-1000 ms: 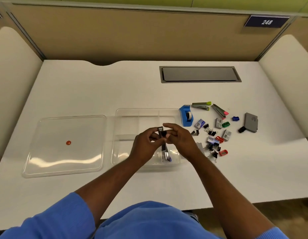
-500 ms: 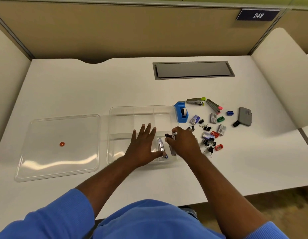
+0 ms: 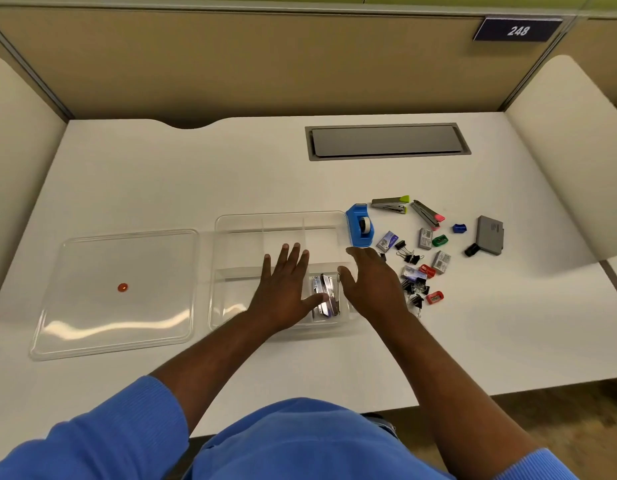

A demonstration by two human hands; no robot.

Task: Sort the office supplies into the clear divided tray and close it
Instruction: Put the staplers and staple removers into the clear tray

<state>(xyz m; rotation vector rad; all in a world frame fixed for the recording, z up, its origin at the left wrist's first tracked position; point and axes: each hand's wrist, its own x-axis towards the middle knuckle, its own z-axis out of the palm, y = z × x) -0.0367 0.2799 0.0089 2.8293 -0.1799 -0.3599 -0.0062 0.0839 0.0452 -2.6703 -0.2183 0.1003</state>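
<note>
The clear divided tray (image 3: 238, 225) sits at mid-table. Silver staplers (image 3: 325, 295) lie in its front right compartment. My left hand (image 3: 285, 285) rests flat and open over the tray's front middle. My right hand (image 3: 371, 282) hovers open over the tray's right edge, holding nothing. The clear lid (image 3: 116, 292) with a red knob (image 3: 122, 287) lies flat to the left. To the right are a blue tape dispenser (image 3: 359, 226), two staplers (image 3: 390, 204) (image 3: 427, 214), black binder clips (image 3: 411, 257), staple boxes (image 3: 425, 238), and coloured sharpeners (image 3: 434, 297).
A grey cable hatch (image 3: 386, 141) is set into the table's far side. A grey flat box (image 3: 490, 235) with a black cap lies at the far right. Padded dividers flank the desk on both sides.
Both hands held a stapler above the tray a second ago. It now lies in the front right compartment, and both hands have spread open, the right one drawing away rightward.
</note>
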